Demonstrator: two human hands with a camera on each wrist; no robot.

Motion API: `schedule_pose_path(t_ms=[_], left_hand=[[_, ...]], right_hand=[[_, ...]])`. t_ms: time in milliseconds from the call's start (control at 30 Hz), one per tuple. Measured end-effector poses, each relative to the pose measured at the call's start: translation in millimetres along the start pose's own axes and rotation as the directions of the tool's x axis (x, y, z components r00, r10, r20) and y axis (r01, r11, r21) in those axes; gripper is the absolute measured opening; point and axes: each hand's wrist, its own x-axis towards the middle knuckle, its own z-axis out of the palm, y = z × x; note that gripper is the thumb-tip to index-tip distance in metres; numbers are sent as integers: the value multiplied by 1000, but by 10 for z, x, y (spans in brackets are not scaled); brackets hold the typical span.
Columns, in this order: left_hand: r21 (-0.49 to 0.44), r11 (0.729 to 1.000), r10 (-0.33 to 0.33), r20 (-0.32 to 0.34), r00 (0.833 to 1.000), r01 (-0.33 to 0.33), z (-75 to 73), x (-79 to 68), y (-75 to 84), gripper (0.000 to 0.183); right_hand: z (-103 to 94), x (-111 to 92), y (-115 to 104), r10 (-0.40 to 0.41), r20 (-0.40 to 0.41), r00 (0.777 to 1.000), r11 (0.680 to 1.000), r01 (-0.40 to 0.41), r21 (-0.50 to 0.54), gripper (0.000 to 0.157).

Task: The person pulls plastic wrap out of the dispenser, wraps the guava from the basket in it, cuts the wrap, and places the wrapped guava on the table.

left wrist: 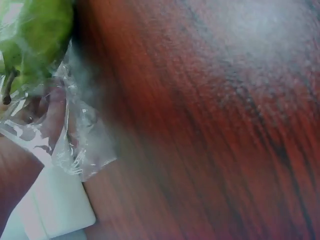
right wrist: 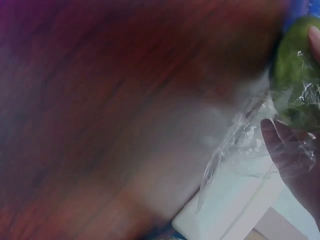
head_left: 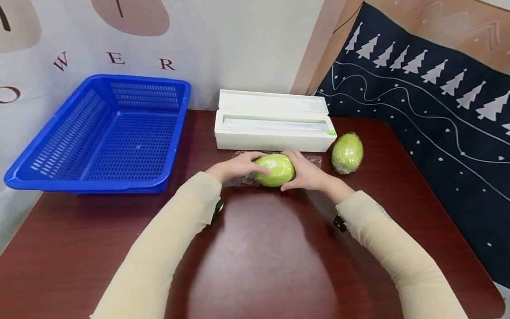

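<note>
An oval green fruit [head_left: 275,170] with clear cling film [left wrist: 67,135] about it is between the two hands, in front of the white box. The left hand [head_left: 240,167] grips its left end, with the thumb along the near side. From the right, the right hand [head_left: 307,173] holds the other end, thumb in front and fingers behind. Loose film spreads out past both ends of the fruit. A short brown stem [left wrist: 9,87] shows through the film in the left wrist view. In the right wrist view, crinkled film [right wrist: 235,145] hangs beside the fruit and the fingers.
The long white box [head_left: 275,142] stands behind the hands with its lid raised and a roll inside. A second film-wrapped green fruit [head_left: 347,153] sits right of it. A blue plastic basket [head_left: 137,148] stands at the left on the dark red table [head_left: 263,257].
</note>
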Motion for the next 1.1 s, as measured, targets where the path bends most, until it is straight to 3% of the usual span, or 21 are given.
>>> schedule_pose_path(t_ms=[67,233,433,667,800,900,1100], left_hand=[[-45,998,-42,11,999,42,-10,-9,-2,67],[-53,992,-117,7,993,117,-45,-12,-15,58],[-78,987,-138,58,989,142,-83,-9,-48,52],[16,991,-136,34,990,136,-116,-12,2,66],[79,990,-114,13,993,113,-126,2,11,55],[124,984,-124,-6,992,124,-148,-1,23,51],[185,966,-180,-37,983,183,-184,-6,64,66]], right_hand=[[1,-4,-9,27,5,1000,999,-27,28,99],[-47,11,-4,76,22,997,992,-78,97,92],[-103,34,51,150,90,985,974,-163,157,71],[-159,48,81,217,142,966,956,-240,168,64],[-149,47,98,242,147,959,946,-267,185,59],[-134,52,111,255,136,957,944,-277,180,54],[-148,57,130,263,122,957,951,-279,135,54]])
